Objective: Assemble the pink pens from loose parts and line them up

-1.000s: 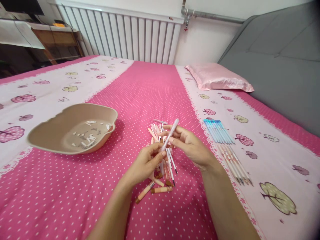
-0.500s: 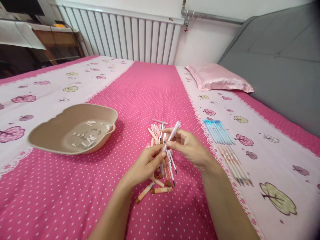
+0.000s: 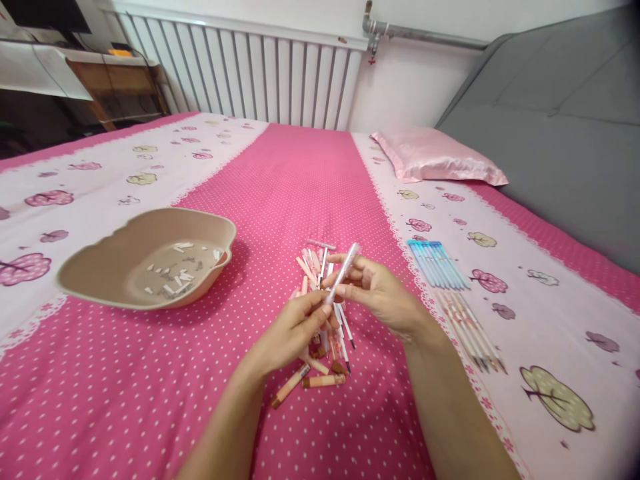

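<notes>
A slim whitish pen (image 3: 346, 267) is held tilted between both hands, its upper end pointing away from me. My left hand (image 3: 300, 327) pinches the lower end. The fingers of my right hand (image 3: 375, 290) close on it from the right side, further up. Beneath the hands lies a loose pile of pen parts: white refills (image 3: 345, 333) with dark tips, pink pieces (image 3: 311, 265) and brown-ended tan pieces (image 3: 323, 381). Part of the pile is hidden by my hands.
A tan basin (image 3: 145, 263) with small white bits stands at the left. On the right lie a row of blue pens (image 3: 437, 263) and a row of pale pens (image 3: 470, 330). A pink pillow (image 3: 437, 155) rests by the grey headboard (image 3: 555, 113); a radiator (image 3: 250, 67) is behind.
The pen has shifted very slightly between my fingers, and my right hand has moved a little. The pile, the basin and the pen rows look the same.
</notes>
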`<state>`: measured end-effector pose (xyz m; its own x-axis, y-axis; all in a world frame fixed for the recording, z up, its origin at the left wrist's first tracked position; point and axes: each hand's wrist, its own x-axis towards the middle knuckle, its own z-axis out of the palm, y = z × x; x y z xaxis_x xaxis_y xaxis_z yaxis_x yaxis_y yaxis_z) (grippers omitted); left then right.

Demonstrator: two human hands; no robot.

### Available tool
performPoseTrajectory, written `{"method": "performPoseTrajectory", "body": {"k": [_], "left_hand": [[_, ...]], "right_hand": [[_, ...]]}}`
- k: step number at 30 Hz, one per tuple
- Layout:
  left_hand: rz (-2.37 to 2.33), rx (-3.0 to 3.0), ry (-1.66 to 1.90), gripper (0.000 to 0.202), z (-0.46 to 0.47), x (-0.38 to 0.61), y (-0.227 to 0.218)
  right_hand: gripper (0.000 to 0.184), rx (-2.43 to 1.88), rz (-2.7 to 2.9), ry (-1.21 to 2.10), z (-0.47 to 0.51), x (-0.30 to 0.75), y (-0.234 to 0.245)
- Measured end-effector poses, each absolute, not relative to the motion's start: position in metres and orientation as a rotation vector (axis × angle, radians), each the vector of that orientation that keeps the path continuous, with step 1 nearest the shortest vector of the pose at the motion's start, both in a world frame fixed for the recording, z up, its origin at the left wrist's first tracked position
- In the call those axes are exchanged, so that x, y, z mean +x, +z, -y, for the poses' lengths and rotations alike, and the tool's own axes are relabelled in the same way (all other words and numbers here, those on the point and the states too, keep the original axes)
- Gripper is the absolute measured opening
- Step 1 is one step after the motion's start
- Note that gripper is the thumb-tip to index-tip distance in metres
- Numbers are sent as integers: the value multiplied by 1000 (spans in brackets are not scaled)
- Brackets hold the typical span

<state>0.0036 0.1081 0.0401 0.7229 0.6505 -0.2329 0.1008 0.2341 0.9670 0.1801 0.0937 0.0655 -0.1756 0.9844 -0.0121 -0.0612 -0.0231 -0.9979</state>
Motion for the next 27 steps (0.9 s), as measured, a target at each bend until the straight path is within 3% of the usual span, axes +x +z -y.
{"method": "performPoseTrajectory", "body": {"k": [16,27], "left_hand": [[-692,1304,424,42,-108,3,39],[-594,1256,403,30,-107,2,44]], "right_hand": [[38,-1071,1305,1388,-93,181,68],[40,-990,1242,1516,-89,183,74]]}}
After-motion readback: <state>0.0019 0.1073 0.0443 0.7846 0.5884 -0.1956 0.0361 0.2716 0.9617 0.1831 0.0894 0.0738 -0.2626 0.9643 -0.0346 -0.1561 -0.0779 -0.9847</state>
